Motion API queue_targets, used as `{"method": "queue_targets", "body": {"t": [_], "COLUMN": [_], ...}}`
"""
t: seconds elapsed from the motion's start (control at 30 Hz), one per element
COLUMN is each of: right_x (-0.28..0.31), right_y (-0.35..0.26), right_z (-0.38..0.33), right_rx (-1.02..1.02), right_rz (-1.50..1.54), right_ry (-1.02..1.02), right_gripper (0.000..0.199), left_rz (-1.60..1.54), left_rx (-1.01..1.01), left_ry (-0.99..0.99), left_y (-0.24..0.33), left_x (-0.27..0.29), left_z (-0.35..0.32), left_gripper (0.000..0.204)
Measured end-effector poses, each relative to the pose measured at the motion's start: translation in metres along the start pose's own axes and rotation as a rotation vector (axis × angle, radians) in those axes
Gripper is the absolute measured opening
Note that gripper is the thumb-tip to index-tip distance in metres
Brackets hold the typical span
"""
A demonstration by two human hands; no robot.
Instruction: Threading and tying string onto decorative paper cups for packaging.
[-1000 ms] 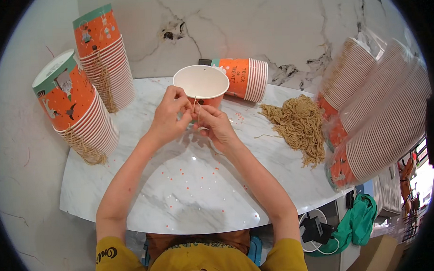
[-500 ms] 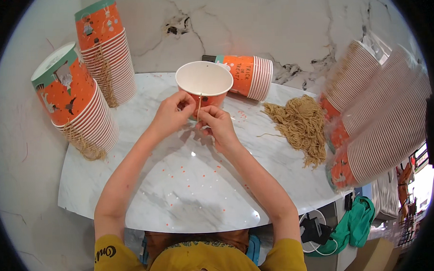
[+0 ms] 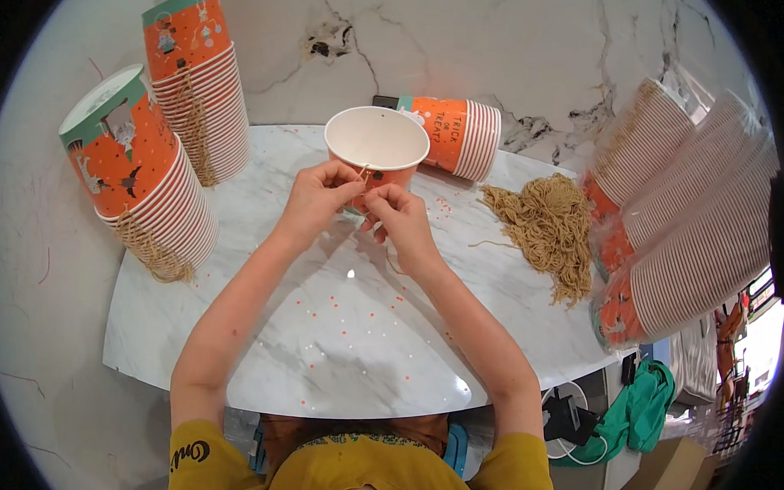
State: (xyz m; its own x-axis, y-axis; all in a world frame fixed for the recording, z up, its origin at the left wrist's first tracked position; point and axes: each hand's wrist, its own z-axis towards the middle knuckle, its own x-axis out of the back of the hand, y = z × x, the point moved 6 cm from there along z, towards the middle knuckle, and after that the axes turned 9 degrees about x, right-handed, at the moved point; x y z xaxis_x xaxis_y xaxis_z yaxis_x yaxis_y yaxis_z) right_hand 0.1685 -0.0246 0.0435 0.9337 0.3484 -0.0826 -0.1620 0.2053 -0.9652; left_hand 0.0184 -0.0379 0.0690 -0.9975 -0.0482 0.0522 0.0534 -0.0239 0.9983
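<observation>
A white-lined orange paper bucket [image 3: 376, 140] stands upright at the far middle of the table, its mouth facing up. A thin tan cord [image 3: 366, 172] shows at its near side, just below the rim. My left hand [image 3: 317, 200] pinches this cord between thumb and forefinger. Close beside it, my right hand [image 3: 404, 227] is closed with its fingertips together at the same cord, and a loose end hangs beneath that hand. The fingers hide how the cord runs against the bucket wall.
Nested bucket stacks [image 3: 162, 201] with cord handles stand upside down at left. Another stack [image 3: 457, 137] lies behind the upright bucket. A heap of tan cords [image 3: 547, 231] lies at right, near plastic-wrapped stacks [image 3: 702, 234]. Small paper dots [image 3: 343, 331] dot the tabletop. A marble wall rises behind.
My left fingers have moved onto the cord, which earlier stretched straight up from my right hand. Less of it shows now, and a loose end hangs below my right hand.
</observation>
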Motion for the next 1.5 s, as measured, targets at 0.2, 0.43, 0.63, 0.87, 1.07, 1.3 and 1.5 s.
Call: {"method": "queue_targets", "body": {"t": [0.2, 0.43, 0.63, 0.87, 1.07, 1.3, 1.5], "right_x": [0.008, 0.008, 0.001, 0.005, 0.001, -0.005, -0.019], "right_y": [-0.014, 0.016, 0.004, -0.005, -0.006, -0.014, -0.042], "right_z": [0.002, -0.006, -0.009, -0.011, -0.008, -0.001, 0.006], "right_rx": [0.006, -0.042, 0.099, 0.245, 0.384, 0.501, 0.64], "right_rz": [0.248, 0.166, 0.194, 0.155, -0.011, -0.224, -0.429], "right_ry": [0.085, 0.118, 0.139, 0.18, 0.178, 0.123, 0.069], "right_gripper": [0.017, 0.013, 0.013, 0.013, 0.012, 0.011, 0.007], "left_rz": [-0.465, -0.777, -0.81, -0.786, -0.805, -0.737, -0.703], "left_rx": [0.272, 0.379, 0.406, 0.398, 0.378, 0.331, 0.34], "left_ry": [-0.062, -0.179, -0.202, -0.222, -0.188, -0.106, -0.048], "left_y": [-0.022, -0.038, -0.043, -0.047, -0.044, -0.039, -0.033], "left_x": [0.011, 0.003, -0.014, -0.023, -0.026, -0.02, -0.01], "left_z": [0.007, 0.015, 0.008, 0.003, 0.001, -0.001, -0.002], "left_gripper": [0.009, 0.013, 0.012, 0.013, 0.011, 0.008, 0.007]}}
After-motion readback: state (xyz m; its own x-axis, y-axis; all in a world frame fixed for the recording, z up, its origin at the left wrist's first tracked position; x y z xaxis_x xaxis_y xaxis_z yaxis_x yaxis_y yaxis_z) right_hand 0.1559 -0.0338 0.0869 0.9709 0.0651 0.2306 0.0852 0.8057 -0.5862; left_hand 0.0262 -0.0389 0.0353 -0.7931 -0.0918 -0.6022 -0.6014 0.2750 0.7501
